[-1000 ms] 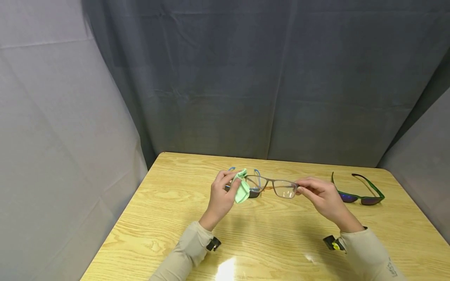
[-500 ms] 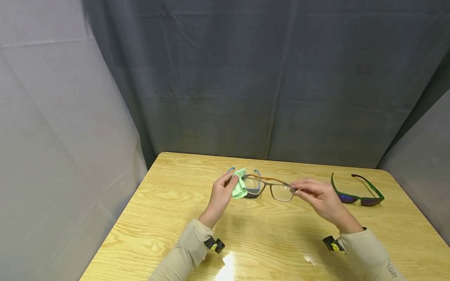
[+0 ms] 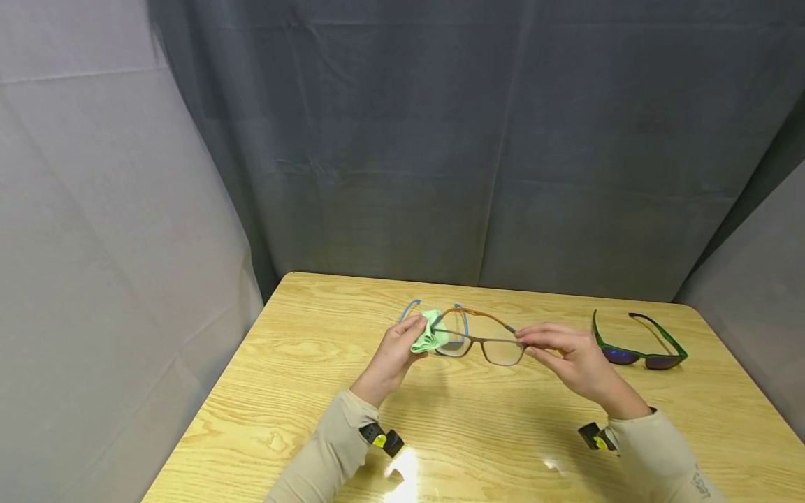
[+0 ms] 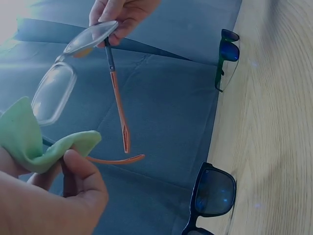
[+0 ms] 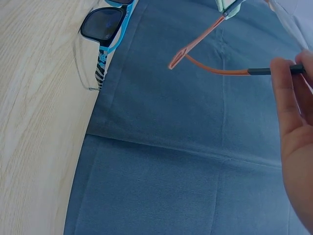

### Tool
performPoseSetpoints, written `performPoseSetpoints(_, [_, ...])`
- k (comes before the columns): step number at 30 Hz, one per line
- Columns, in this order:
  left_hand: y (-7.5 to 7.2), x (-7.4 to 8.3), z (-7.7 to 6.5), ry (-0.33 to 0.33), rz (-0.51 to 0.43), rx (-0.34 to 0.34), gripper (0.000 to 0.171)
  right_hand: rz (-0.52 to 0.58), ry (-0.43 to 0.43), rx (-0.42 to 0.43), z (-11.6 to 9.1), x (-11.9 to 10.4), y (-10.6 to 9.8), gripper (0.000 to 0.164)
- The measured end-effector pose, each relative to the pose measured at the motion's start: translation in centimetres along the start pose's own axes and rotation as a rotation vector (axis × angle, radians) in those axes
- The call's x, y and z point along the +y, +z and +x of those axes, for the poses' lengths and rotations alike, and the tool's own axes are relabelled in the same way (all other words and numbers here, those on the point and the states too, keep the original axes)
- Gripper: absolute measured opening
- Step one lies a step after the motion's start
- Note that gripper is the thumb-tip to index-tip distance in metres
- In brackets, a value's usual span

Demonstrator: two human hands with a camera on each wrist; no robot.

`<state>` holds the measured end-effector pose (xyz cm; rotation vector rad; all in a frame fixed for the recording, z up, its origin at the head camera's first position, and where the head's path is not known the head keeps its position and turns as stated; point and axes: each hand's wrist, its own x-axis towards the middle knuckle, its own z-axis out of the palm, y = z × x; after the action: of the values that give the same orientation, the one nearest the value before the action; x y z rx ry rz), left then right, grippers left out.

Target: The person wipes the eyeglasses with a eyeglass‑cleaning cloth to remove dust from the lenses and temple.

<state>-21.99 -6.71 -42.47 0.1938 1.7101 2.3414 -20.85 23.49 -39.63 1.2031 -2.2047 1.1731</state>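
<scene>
My left hand [image 3: 391,358] pinches a folded light green cleaning cloth [image 3: 430,334] at the left hinge end of the eyeglasses [image 3: 476,340]. The cloth is bent round the start of that temple, whose orange tip [image 4: 122,160] shows past the fingers in the left wrist view. At the other end, the right hand [image 3: 569,355] holds the frame by its hinge corner between thumb and fingers. The eyeglasses have a grey frame, clear lenses and orange temples that stand unfolded, pointing away. They are held up above the table.
Blue-and-black sunglasses [image 5: 102,24] lie on the wooden table [image 3: 302,419] behind the cloth, partly covered in the head view. Green-framed sunglasses [image 3: 641,358] lie at the right with temples unfolded. Dark grey curtain [image 3: 402,154] hangs behind the table.
The eyeglasses have tilted so that both orange temples show, and their front has dropped slightly. The left hand has turned, bringing the cloth from the lens edge to the hinge end.
</scene>
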Motion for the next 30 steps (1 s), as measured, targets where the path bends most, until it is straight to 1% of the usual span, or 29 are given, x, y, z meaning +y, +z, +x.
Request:
performPoseSetpoints(5, [0.03, -0.25, 0.15, -0.027, -0.003, 0.004, 0.044, -0.056, -0.013, -0.003, 0.08, 0.04, 0.09, 0.041])
performPoseSetpoints(10, [-0.12, -0.4, 0.09, -0.047, -0.072, -0.043, 0.039, -0.128, -0.006, -0.022, -0.18, 0.23, 0.19, 0.039])
performPoseSetpoints(12, [-0.25, -0.49, 0.11, -0.058, -0.097, -0.062, 0.034, -0.139, -0.021, -0.021, -0.27, 0.27, 0.24, 0.038])
performPoseSetpoints(14, [-0.36, -0.59, 0.19, -0.061, -0.107, -0.071, 0.031, -0.141, -0.056, -0.009, -0.25, 0.33, 0.31, 0.04])
performPoseSetpoints(17, [-0.4, -0.65, 0.27, -0.065, -0.08, -0.07, 0.029, -0.145, -0.119, 0.012, -0.07, 0.34, 0.38, 0.043])
performPoseSetpoints(20, [-0.29, -0.7, 0.34, -0.079, -0.029, -0.057, 0.03, -0.155, -0.158, 0.019, 0.11, 0.35, 0.42, 0.045])
performPoseSetpoints(25, [-0.17, -0.74, 0.31, -0.098, 0.073, -0.033, 0.034, -0.179, -0.118, -0.003, 0.12, 0.24, 0.43, 0.04])
performPoseSetpoints(30, [-0.2, -0.72, 0.25, -0.07, 0.158, -0.039, 0.036, -0.196, -0.051, -0.013, 0.05, 0.14, 0.41, 0.034])
